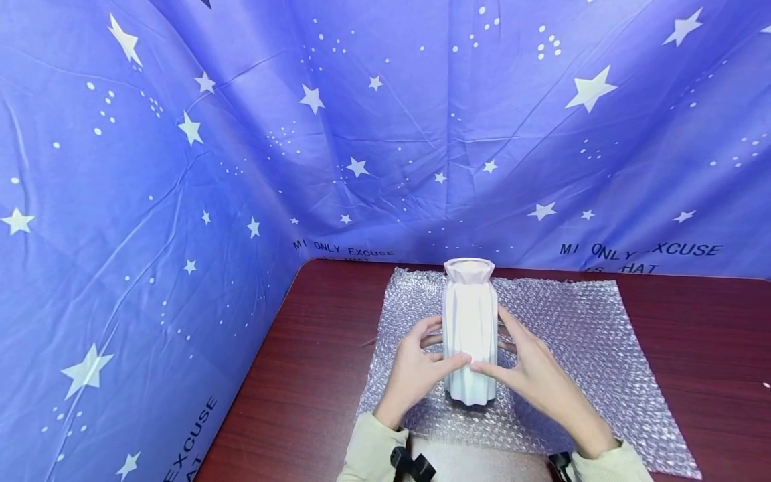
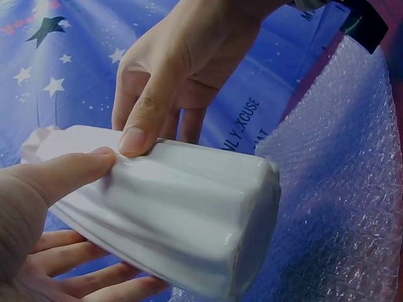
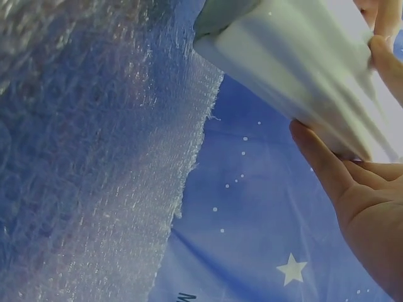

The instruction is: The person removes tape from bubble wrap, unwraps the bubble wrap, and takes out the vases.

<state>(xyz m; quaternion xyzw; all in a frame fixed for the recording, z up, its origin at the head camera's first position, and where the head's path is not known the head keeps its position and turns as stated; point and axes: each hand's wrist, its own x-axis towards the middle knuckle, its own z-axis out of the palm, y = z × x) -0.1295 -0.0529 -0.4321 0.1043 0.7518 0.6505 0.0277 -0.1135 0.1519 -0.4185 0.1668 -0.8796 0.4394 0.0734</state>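
A white ribbed vase [image 1: 471, 321] with a flared, scalloped neck is held upright over a sheet of bubble wrap [image 1: 566, 335] in the head view. My left hand [image 1: 415, 368] grips its left side, thumb across the front and fingers behind. From the other side my right hand [image 1: 536, 368] grips it the same way, the two thumbs nearly meeting. The left wrist view shows the vase [image 2: 170, 189] with both thumbs on its near face. In the right wrist view the base end of the vase [image 3: 283, 56] sits beside the bubble wrap [image 3: 94, 163].
Under the bubble wrap is a dark red wooden table [image 1: 301, 348], showing at the left and right. A blue cloth with white stars [image 1: 373, 134] hangs behind the table and along its left side. Dark wrist cameras [image 1: 412, 463] are strapped to both wrists.
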